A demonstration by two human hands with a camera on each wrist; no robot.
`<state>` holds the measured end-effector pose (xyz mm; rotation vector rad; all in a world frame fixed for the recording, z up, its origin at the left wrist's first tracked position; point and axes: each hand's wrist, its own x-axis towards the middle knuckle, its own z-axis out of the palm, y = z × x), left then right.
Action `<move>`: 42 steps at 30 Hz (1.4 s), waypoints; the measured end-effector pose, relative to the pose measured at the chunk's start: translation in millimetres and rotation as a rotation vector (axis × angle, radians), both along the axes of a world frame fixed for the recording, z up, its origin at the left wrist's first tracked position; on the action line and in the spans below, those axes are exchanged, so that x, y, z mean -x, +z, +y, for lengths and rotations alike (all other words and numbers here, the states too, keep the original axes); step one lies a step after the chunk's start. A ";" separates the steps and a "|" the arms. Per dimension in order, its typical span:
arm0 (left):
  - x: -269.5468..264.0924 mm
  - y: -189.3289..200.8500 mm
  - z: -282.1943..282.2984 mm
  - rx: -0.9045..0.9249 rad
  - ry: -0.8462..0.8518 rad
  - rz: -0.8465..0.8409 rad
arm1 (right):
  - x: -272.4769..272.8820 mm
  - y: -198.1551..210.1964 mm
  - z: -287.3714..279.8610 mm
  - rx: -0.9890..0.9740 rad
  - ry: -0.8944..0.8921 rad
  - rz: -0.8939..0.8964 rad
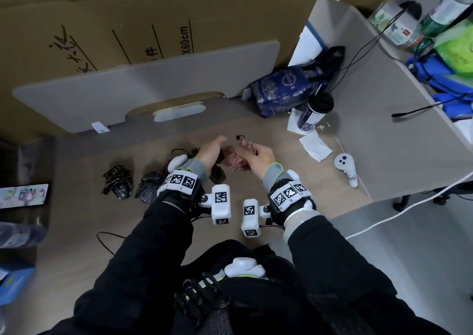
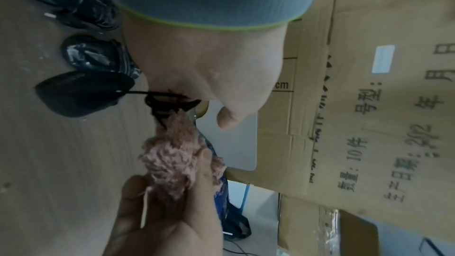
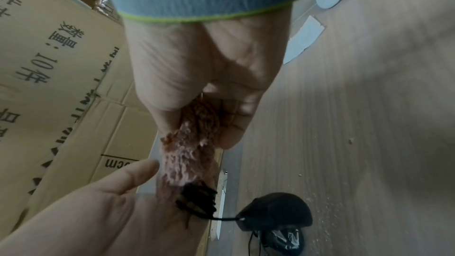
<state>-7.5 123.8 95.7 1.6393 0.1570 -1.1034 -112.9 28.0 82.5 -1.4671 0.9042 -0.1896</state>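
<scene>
Between my hands I hold a pink fuzzy band [image 1: 234,162] above the wooden table [image 1: 268,140]. My right hand [image 1: 252,153] pinches one end of it between thumb and fingers, plain in the right wrist view [image 3: 189,143]. At the band's other end a coil of black cable [image 3: 197,198] sits against my left hand [image 1: 213,150], whose fingers curl round it with the thumb [image 2: 229,120] free. The cable runs to a black mouse [image 1: 217,176] that hangs just under my left hand, also in the left wrist view [image 2: 81,94].
Two more black mice with wound cables [image 1: 118,184] [image 1: 149,185] lie left of my hands. At right are a white controller [image 1: 346,168], tissues [image 1: 316,146], a dark cup [image 1: 316,113] and a blue bag [image 1: 284,89]. A phone [image 1: 24,196] lies far left. A grey board [image 1: 128,89] and cardboard boxes [image 1: 102,22] stand behind.
</scene>
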 end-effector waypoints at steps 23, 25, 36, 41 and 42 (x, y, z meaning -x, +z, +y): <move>-3.6 3.8 15.7 -0.025 -0.492 -0.204 | -14.0 -3.2 -15.5 -0.182 -0.297 -0.011; -3.2 1.3 16.5 -0.010 -0.503 -0.147 | -13.5 -6.5 -16.6 -0.237 -0.323 -0.014; 2.2 2.8 15.5 -0.058 -0.572 -0.071 | -15.6 5.2 -21.1 -0.483 -0.364 -0.209; 2.5 9.1 15.7 0.003 -0.510 -0.067 | -13.4 1.6 -14.7 -0.451 -0.288 -0.266; 1.8 9.1 16.0 0.011 -0.496 -0.070 | -12.5 0.7 -14.4 -0.433 -0.265 -0.256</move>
